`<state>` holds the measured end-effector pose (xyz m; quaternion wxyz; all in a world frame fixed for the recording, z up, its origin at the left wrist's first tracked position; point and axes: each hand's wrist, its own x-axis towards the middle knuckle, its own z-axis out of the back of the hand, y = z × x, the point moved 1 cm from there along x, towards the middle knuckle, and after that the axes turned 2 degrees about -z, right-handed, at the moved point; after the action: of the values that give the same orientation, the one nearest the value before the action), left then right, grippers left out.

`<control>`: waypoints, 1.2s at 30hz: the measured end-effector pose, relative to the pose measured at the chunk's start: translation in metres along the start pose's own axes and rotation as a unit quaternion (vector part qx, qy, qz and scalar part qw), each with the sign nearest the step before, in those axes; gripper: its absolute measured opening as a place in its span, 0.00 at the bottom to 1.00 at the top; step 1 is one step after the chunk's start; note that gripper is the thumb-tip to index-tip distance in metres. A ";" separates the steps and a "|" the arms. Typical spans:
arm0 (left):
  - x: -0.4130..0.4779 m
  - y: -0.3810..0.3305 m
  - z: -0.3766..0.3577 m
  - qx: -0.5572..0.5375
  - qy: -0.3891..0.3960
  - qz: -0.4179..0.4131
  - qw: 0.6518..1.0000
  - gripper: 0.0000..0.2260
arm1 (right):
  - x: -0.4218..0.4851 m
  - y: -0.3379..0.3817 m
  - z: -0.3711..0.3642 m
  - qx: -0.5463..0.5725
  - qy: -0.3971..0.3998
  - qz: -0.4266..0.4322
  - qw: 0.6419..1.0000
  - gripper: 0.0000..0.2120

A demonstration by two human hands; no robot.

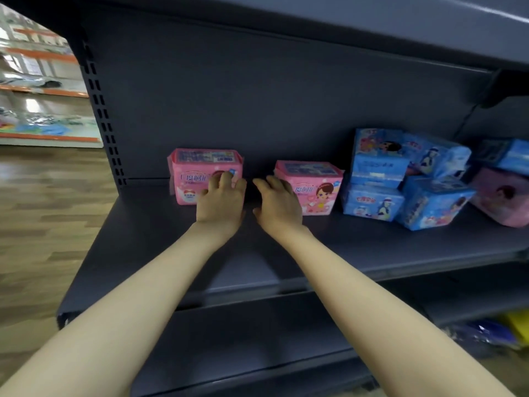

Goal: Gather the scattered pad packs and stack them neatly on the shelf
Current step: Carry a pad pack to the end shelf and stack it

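Two pink pad packs stand upright on the dark grey shelf [160, 242]. My left hand [221, 202] reaches to the front right corner of the left pink pack [197, 173], fingers relaxed against it. My right hand [279, 203] lies with fingers extended at the left front of the right pink pack [317, 187]. To the right sits a loose heap of several blue pad packs [380, 179], some stacked, some tilted. A further pink pack [501, 196] lies at the far right under a blue one.
The shelf's back panel [257, 96] and an upper shelf [400, 21] close in the space above. A slotted upright [98, 110] marks the left end. Lower shelves hold blue and yellow goods [503, 330]. Wooden floor [37, 224] lies to the left.
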<state>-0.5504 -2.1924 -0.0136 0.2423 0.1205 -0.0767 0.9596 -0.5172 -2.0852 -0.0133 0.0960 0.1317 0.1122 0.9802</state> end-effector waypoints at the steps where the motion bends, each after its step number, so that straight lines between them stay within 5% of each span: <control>1: -0.001 -0.003 -0.001 -0.003 0.004 -0.003 1.000 0.26 | -0.004 -0.003 0.001 -0.003 0.003 -0.003 1.000 0.29; 19: 0.020 -0.094 -0.001 -0.005 -0.001 -0.044 0.999 0.28 | -0.008 -0.101 0.046 -0.043 -0.018 -0.045 0.998 0.30; 36: 0.057 -0.130 -0.015 0.028 -0.012 -0.024 0.999 0.29 | 0.024 -0.139 0.042 -0.030 -0.023 0.018 0.999 0.29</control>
<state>-0.5393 -2.0507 -0.0009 0.2611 0.1402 -0.0494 0.9538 -0.5060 -1.9394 -0.0024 0.0845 0.1529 0.0785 0.9815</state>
